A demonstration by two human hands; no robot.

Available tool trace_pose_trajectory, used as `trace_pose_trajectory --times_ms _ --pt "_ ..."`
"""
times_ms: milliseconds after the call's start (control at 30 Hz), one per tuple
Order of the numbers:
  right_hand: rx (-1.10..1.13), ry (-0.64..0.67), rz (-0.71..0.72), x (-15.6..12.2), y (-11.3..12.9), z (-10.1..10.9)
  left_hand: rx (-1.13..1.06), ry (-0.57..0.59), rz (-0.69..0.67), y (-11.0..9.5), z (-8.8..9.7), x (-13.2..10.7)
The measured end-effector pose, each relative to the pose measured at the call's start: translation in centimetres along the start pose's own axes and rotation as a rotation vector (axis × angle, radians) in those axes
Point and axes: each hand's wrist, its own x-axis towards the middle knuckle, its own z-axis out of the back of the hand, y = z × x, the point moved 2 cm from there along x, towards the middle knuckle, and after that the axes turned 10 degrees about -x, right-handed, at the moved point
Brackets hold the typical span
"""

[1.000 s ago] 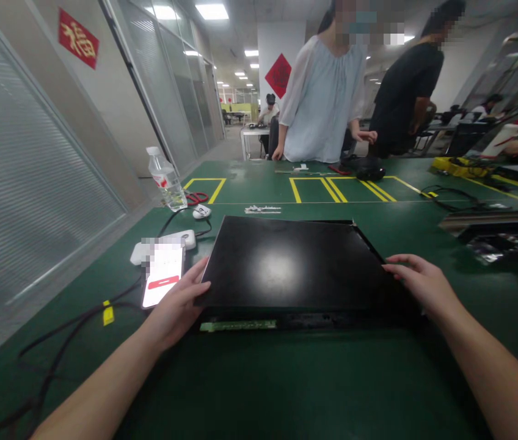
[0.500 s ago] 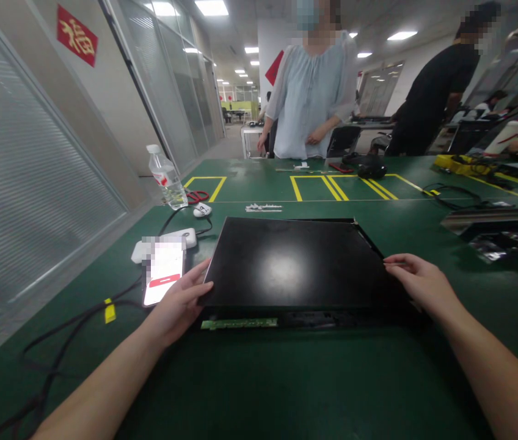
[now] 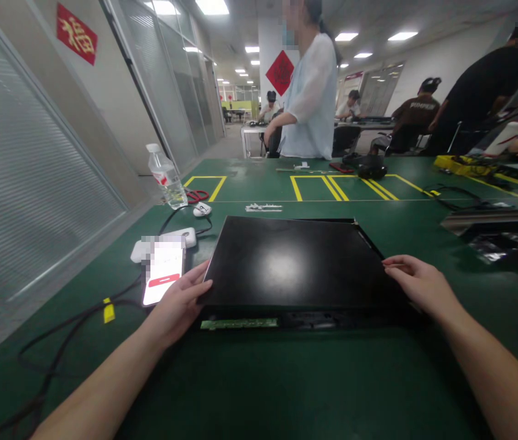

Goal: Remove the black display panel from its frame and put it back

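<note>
A black flat display panel (image 3: 281, 263) lies in front of me over a dark frame (image 3: 332, 319), and a bright reflection shows on its surface. Along the near edge runs a narrow green circuit board (image 3: 239, 324). My left hand (image 3: 186, 299) is closed on the panel's left edge, thumb on top and fingers partly hidden beneath. At the right edge, my right hand (image 3: 417, 278) pinches the rim between thumb and fingers. Its lower fingers are hard to make out against the dark frame.
Left of the panel lie a lit phone (image 3: 164, 272), a white device (image 3: 190, 237) and black cables (image 3: 76, 324). A water bottle (image 3: 167, 177) and red-handled scissors (image 3: 198, 196) stand behind. White strips (image 3: 263, 208) lie beyond the panel; metal-edged parts (image 3: 492, 235) sit right.
Both hands keep their hold, and the panel has barely shifted. Across the table, the person in light blue has turned sideways; the person in black has moved right, revealing seated people.
</note>
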Motion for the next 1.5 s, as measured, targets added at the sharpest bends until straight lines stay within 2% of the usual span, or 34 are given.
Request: trace_pose_trajectory --times_ms 567,767,967,1200,1400,1500 --pt "-0.073 0.002 0.018 -0.1 0.0 0.3 0.041 0.038 0.0 0.0 0.0 -0.2" --pt "-0.092 -0.005 0.054 0.0 -0.1 0.2 0.051 0.019 -0.018 0.3 0.1 -0.2" --pt "-0.114 0.011 0.04 -0.2 0.3 0.3 0.087 -0.01 -0.073 0.4 -0.4 -0.6" --pt "-0.119 0.01 0.081 -0.3 0.4 0.4 0.187 -0.019 -0.233 0.3 0.5 -0.1" --pt "-0.14 0.0 0.086 -0.3 0.4 0.4 0.322 -0.022 -0.224 0.3 0.6 0.0" --pt "-0.139 -0.01 0.097 -0.2 0.3 0.4 0.39 -0.017 -0.261 0.5 0.9 0.2"
